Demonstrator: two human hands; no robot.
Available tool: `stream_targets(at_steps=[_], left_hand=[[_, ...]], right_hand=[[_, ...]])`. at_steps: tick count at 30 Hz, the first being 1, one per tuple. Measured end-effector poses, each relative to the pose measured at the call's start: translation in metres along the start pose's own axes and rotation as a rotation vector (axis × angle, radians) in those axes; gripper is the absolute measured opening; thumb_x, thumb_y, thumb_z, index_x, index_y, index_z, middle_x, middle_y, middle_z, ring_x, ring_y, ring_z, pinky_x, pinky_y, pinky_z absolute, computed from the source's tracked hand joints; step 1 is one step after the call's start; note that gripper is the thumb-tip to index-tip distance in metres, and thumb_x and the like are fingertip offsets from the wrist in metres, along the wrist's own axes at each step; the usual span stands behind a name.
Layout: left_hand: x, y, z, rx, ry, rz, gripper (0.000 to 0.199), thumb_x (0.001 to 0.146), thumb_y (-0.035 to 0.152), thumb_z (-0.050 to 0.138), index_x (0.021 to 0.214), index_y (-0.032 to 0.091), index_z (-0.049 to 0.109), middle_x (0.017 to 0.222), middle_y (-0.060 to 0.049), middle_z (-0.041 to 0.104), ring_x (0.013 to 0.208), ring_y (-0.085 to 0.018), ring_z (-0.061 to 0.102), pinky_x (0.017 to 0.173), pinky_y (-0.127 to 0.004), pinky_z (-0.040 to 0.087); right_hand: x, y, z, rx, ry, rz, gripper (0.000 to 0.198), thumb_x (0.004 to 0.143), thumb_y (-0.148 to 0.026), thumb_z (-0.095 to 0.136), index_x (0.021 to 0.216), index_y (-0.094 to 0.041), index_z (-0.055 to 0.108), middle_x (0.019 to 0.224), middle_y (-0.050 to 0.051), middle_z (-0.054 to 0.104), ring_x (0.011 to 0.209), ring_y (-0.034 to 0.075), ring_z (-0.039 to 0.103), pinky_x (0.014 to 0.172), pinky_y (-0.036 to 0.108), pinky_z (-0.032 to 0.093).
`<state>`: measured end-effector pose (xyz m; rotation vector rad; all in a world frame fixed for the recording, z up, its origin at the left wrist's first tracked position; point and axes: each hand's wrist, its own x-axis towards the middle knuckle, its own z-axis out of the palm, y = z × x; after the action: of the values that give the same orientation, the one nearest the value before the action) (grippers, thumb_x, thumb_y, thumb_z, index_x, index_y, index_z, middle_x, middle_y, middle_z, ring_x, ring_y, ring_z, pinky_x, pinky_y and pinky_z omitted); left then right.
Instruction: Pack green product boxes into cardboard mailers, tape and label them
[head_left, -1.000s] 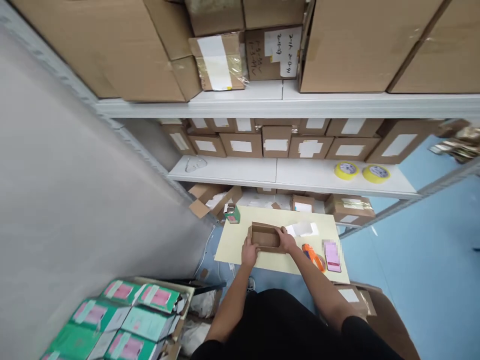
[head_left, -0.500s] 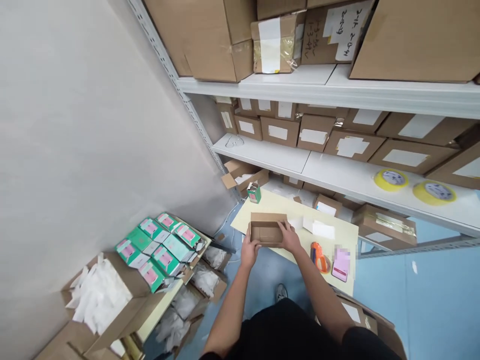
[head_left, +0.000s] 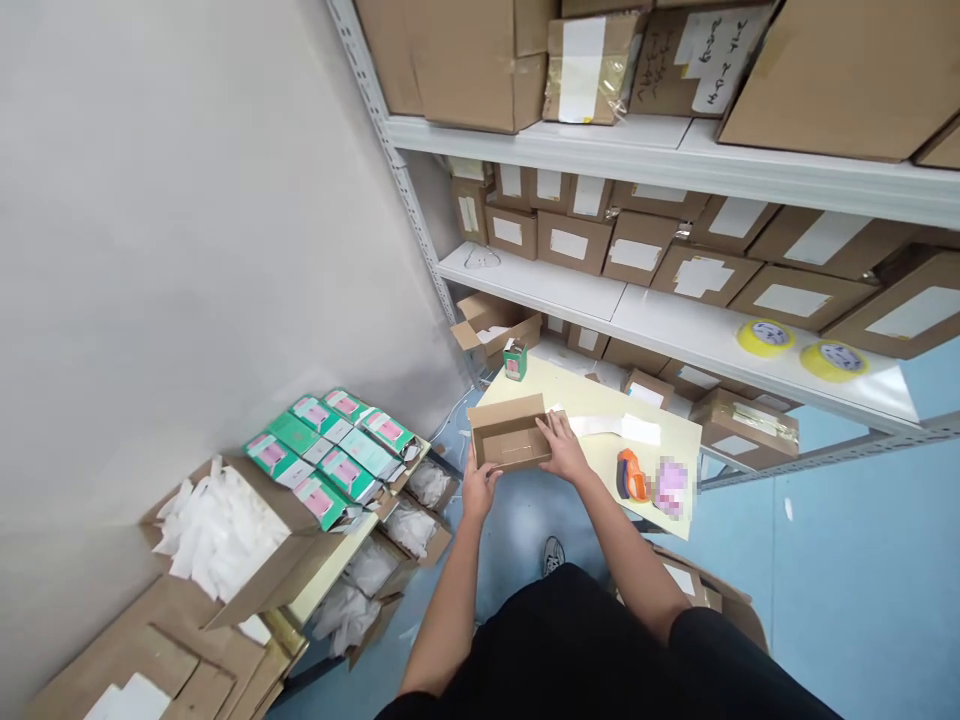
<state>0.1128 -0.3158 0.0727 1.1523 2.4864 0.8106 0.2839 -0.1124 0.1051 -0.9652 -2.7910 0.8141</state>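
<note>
Between my two hands is a small open cardboard box (head_left: 511,442), its flap raised at the far side and nothing visible inside. My left hand (head_left: 478,485) grips its near left corner, thumb over the front wall. At the right end, my right hand (head_left: 562,448) holds the box with fingers over the edge. The box is over the left front part of a pale yellow table (head_left: 581,385). Behind it stands a green carton (head_left: 515,360). White paper labels (head_left: 640,429) lie to the right, then an orange tape dispenser (head_left: 634,476) and a blurred pink phone (head_left: 671,487).
Rows of green boxes (head_left: 345,470) cover a side table on the left, beside a carton of white packing material (head_left: 225,525). Shelving (head_left: 540,280) with labelled cartons rises behind the table. Two yellow tape rolls (head_left: 765,338) rest on a shelf. Flattened cardboard (head_left: 172,650) lies lower left.
The open box has shifted left and turned slightly, still in both hands. The camera view has also swung, so the shelves and tables appear moved.
</note>
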Motion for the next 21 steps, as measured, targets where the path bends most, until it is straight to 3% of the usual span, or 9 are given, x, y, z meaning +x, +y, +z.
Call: stream_targets(at_steps=[6,10,13,16,21], left_hand=[[-0.027,-0.04,-0.033,-0.006,0.025,-0.043,0.018,0.094,0.028,0.064,0.105,0.025,0.078,0.173,-0.001,0.025,0.16,-0.027,0.022,0.127,-0.044,0.033],[-0.035,-0.059,-0.045,-0.026,0.042,-0.057,0.018,0.094,0.028,0.064,0.105,0.025,0.078,0.174,-0.002,0.023,0.16,-0.026,0.025,0.126,-0.041,0.036],[-0.034,-0.066,-0.05,-0.028,0.038,-0.043,0.017,0.094,0.028,0.064,0.103,0.024,0.078,0.176,0.0,0.018,0.159,-0.026,0.027,0.126,-0.037,0.036],[-0.028,-0.066,-0.051,0.008,0.005,-0.025,0.019,0.094,0.029,0.064,0.104,0.024,0.079,0.176,0.001,0.017,0.16,-0.026,0.025,0.127,-0.038,0.034],[-0.018,-0.053,-0.05,0.052,-0.009,-0.009,0.02,0.093,0.03,0.064,0.105,0.024,0.079,0.175,0.001,0.019,0.16,-0.028,0.023,0.127,-0.041,0.035]], right_hand=[[-0.012,-0.061,0.023,0.034,0.008,-0.093,0.103,0.075,-0.029,0.083,0.164,-0.031,0.032,0.177,0.005,0.01,0.161,0.041,0.012,0.128,0.057,0.021],[-0.031,-0.074,0.035,0.084,0.139,-0.094,0.076,0.088,-0.035,0.068,0.159,-0.026,0.043,0.173,0.007,0.025,0.161,0.035,0.017,0.129,0.054,0.023],[-0.048,-0.06,0.039,0.147,0.27,-0.012,0.064,0.094,-0.037,0.059,0.155,-0.024,0.049,0.169,0.008,0.034,0.159,0.033,0.022,0.13,0.053,0.024],[-0.055,-0.027,0.04,0.249,0.337,0.151,0.06,0.094,-0.037,0.055,0.153,-0.023,0.052,0.165,0.009,0.041,0.155,0.033,0.032,0.128,0.053,0.028],[-0.022,0.036,0.041,0.596,0.256,0.515,0.057,0.096,-0.045,0.051,0.148,-0.019,0.056,0.15,0.013,0.06,0.133,0.029,0.059,0.114,0.045,0.046]])
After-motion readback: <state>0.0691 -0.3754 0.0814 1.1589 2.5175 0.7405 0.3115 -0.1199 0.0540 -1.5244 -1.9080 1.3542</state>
